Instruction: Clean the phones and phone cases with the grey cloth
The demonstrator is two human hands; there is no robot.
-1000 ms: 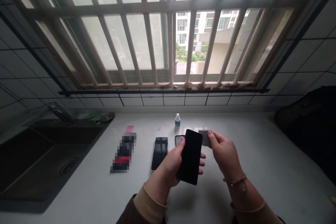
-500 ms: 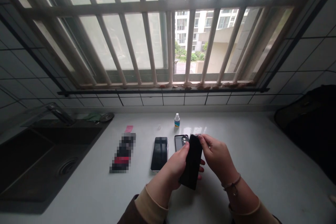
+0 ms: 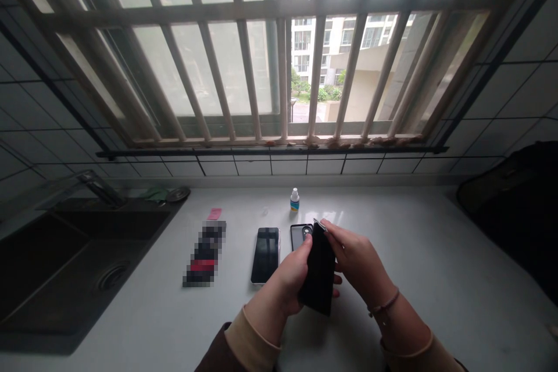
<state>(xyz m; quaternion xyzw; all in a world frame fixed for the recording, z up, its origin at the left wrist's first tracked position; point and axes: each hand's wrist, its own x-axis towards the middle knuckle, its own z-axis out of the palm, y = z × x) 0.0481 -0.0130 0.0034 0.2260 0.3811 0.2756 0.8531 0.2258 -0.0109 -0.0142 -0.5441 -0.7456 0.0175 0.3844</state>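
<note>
My left hand (image 3: 293, 276) grips a black phone (image 3: 318, 273) by its left edge, holding it tilted above the white counter (image 3: 436, 267). My right hand (image 3: 355, 258) is closed at the phone's top right corner, pinching a small pale wipe (image 3: 321, 224) against it; only a sliver of the wipe shows. A second phone (image 3: 265, 254) lies face up on the counter just left of my hands. A black phone case (image 3: 299, 234) lies behind the held phone, partly hidden by it. A small dropper bottle (image 3: 295, 200) stands further back.
A dark sink (image 3: 65, 261) with a tap (image 3: 102, 186) fills the left side. A blurred dark and red object (image 3: 204, 253) and a pink slip (image 3: 214, 213) lie near it. A black bag (image 3: 514, 209) sits at the right. The barred window (image 3: 279, 52) is behind the counter.
My right hand has brought the pale wipe from beside the phone onto its top corner. The phone has turned more edge-on and dropped slightly.
</note>
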